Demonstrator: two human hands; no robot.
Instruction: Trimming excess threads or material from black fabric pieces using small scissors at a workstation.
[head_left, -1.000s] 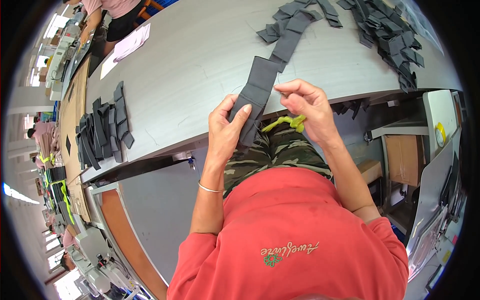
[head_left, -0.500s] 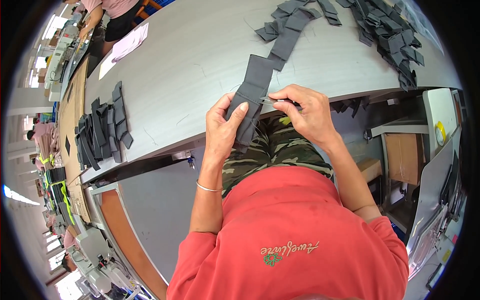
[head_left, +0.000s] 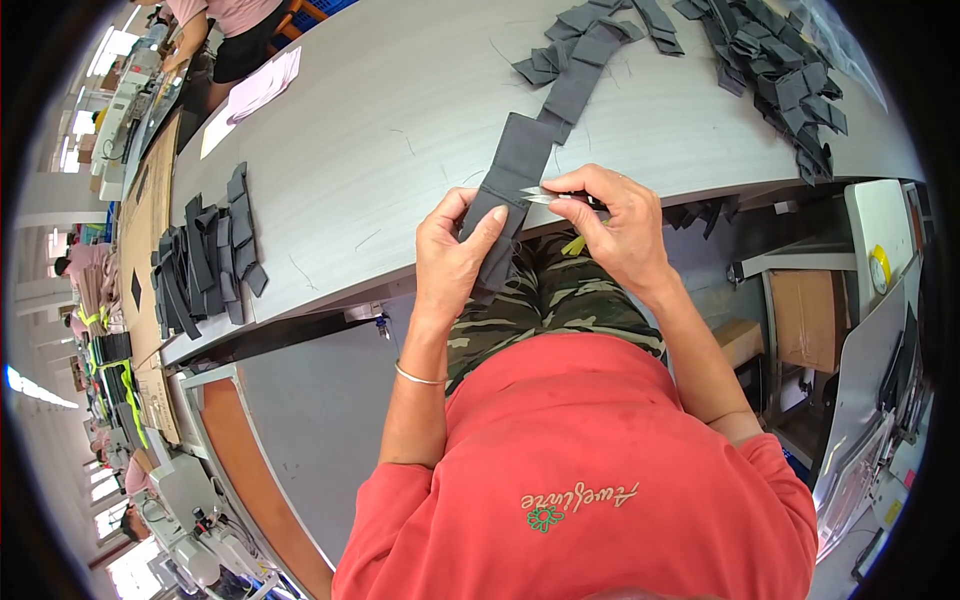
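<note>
Small snips with silvery pointed blades [head_left: 537,195] at the edge of a flat, folded dark grey fabric strip [head_left: 522,150]

The fabric strip is held in front of the person at the near edge of a long pale grey counter [head_left: 370,130], slanting from upper right to lower left. Its upper part reaches over the counter; its lower end hangs past the edge, above green-and-brown camouflage trousers [head_left: 560,290]. The left hand [head_left: 452,250] grips it, the thumb flat on top and the other fingers curled behind, closed with only the cloth between them. The right hand [head_left: 618,225] pinches the snips between thumb and forefinger, drawn close around the tool. The blades point left, tips at the right edge of the strip and seemingly a little apart; whether they touch a thread is too small to tell.

Beyond the strip's top lies a trail of similar dark grey folded pieces [head_left: 575,85]; whether the two are joined cannot be told. A larger tangled heap of dark grey pieces [head_left: 785,75] sits at the far right, and a smaller bundle of dark grey strips [head_left: 208,255] at the left. Loose dark threads [head_left: 368,239] are scattered between. A bright yellow-green band [head_left: 574,245] shows just below the right hand.
</note>
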